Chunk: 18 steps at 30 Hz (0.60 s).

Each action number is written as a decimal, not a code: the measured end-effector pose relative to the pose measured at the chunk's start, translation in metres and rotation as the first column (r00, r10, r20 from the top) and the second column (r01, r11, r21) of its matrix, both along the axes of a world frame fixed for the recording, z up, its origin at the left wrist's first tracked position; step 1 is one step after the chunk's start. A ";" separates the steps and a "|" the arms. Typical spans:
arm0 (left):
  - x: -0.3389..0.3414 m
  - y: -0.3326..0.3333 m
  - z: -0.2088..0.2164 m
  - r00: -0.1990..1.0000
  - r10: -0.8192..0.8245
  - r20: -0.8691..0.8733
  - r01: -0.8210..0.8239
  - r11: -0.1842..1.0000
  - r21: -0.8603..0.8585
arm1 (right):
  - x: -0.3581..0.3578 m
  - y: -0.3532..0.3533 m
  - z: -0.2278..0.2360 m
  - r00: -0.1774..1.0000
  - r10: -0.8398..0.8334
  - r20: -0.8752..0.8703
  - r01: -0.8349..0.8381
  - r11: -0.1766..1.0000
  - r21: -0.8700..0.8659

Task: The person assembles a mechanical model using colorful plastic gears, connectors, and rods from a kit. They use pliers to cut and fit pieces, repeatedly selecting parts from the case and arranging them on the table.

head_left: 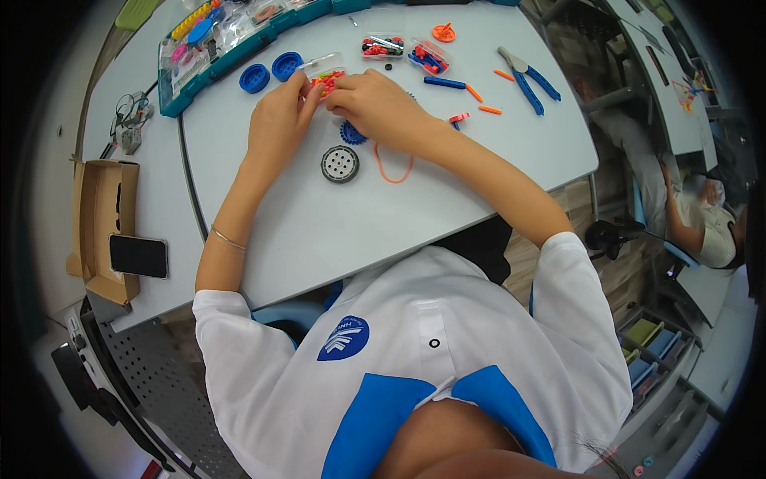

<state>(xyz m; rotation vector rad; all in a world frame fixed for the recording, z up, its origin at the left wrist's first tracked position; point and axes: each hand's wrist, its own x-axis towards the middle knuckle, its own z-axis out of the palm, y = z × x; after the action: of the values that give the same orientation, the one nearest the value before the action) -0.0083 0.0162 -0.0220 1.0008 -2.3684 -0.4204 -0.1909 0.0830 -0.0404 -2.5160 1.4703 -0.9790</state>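
My left hand [278,114] and my right hand [378,108] meet at a small clear plastic box [321,63] of tiny red, yellow and green parts [328,81]. The fingers of both are closed at the near side of this box; whatever they pinch is hidden. Beneath my right hand a blue gear [352,133] shows in part. Closer to me lie a grey wheel with holes [341,164] and an orange rubber band [393,177]. Two blue wheel hubs [254,78] [286,66] sit beyond my left hand.
A teal-edged organizer case [231,60] spans the far left. Two more clear boxes of small parts [383,46] [429,56], an orange piece [444,33], blue-handled pliers [530,81] and a blue rod [444,83] lie to the right. A phone [139,255] rests by a cardboard box [101,184].
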 end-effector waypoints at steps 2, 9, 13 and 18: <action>0.001 -0.003 -0.005 1.000 0.000 -0.008 0.000 1.000 -0.006 | -0.017 0.004 0.005 0.995 -0.096 0.017 0.097 0.994 -0.049; 0.004 0.003 -0.002 0.999 0.018 -0.035 -0.016 0.998 0.067 | -0.098 0.001 0.013 0.915 -0.355 -0.190 0.301 0.917 -0.263; 0.006 0.004 -0.007 0.990 -0.055 -0.128 0.057 0.998 0.016 | -0.099 0.000 0.017 0.908 -0.385 -0.166 0.322 0.894 -0.312; 0.010 0.007 -0.004 0.942 -0.060 -0.331 0.219 0.856 0.468 | -0.103 0.010 0.033 0.943 -0.323 0.076 0.331 0.917 -0.222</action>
<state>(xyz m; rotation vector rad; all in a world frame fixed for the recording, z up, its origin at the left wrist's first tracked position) 0.0017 0.0231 -0.0263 0.8907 -2.0909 -1.2086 -0.2938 0.0928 -0.0076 -2.4254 1.9127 -1.3100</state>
